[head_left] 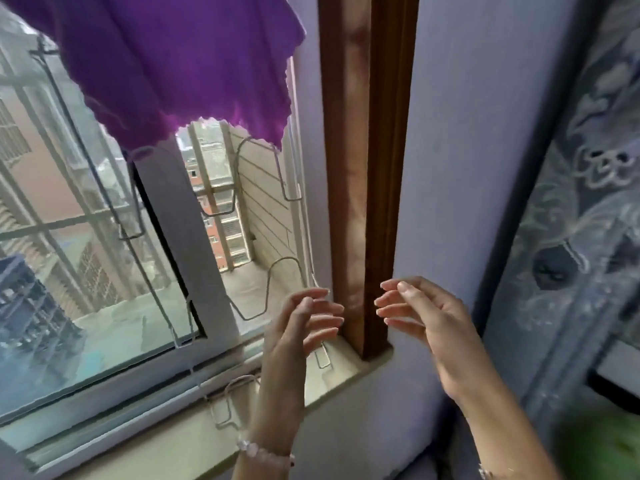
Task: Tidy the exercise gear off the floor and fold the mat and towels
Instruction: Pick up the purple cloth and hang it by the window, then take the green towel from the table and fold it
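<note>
A purple towel (180,60) with a wavy edge hangs across the top of the window at the upper left. Well below it, my left hand (298,327) is raised in front of the window sill, fingers relaxed and holding nothing. My right hand (426,317) faces it at the same height, palm turned left, fingers loosely spread and empty. Neither hand touches the towel. A bead bracelet sits on my left wrist.
Wire hangers (263,174) hang against the sliding window glass (86,271). A brown wooden frame post (367,168) stands on the pale sill (343,368). A lilac wall (485,133) is behind my right hand, a patterned blue curtain (588,202) at the right, something green (602,448) at the bottom right.
</note>
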Tool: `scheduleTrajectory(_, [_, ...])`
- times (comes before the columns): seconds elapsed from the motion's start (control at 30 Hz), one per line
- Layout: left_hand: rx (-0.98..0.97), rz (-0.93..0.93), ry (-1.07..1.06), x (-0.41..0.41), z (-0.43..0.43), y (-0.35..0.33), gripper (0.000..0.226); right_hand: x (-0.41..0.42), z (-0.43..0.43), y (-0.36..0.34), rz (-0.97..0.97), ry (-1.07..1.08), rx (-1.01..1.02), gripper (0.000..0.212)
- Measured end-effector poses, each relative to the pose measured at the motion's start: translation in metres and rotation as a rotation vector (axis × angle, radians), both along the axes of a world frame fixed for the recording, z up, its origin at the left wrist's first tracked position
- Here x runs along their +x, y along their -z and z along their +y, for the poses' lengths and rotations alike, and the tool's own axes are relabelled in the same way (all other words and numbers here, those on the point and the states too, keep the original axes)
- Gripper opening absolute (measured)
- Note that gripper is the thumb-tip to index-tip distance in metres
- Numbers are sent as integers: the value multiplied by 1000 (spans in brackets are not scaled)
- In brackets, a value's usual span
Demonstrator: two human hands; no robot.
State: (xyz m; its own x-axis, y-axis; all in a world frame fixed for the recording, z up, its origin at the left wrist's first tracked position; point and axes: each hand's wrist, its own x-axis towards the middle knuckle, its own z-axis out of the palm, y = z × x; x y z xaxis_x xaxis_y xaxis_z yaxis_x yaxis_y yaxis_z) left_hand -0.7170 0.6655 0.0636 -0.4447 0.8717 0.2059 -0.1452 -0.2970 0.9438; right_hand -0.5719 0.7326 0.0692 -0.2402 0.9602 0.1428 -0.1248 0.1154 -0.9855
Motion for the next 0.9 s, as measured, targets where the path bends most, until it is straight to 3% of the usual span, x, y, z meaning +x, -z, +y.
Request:
scheduleTrajectory(0.33, [-153, -32, 535, 61, -13, 43, 23, 74, -101, 39, 88, 498, -148, 25])
scheduleTrajectory(0.5, [-184, -28, 848, 124, -39, 48, 17, 132, -164, 42, 83, 762, -156, 24])
scheduleTrajectory(0.9, [-289, 70, 1347, 324, -166, 59, 28, 281, -360, 42, 150, 1284, -137, 27])
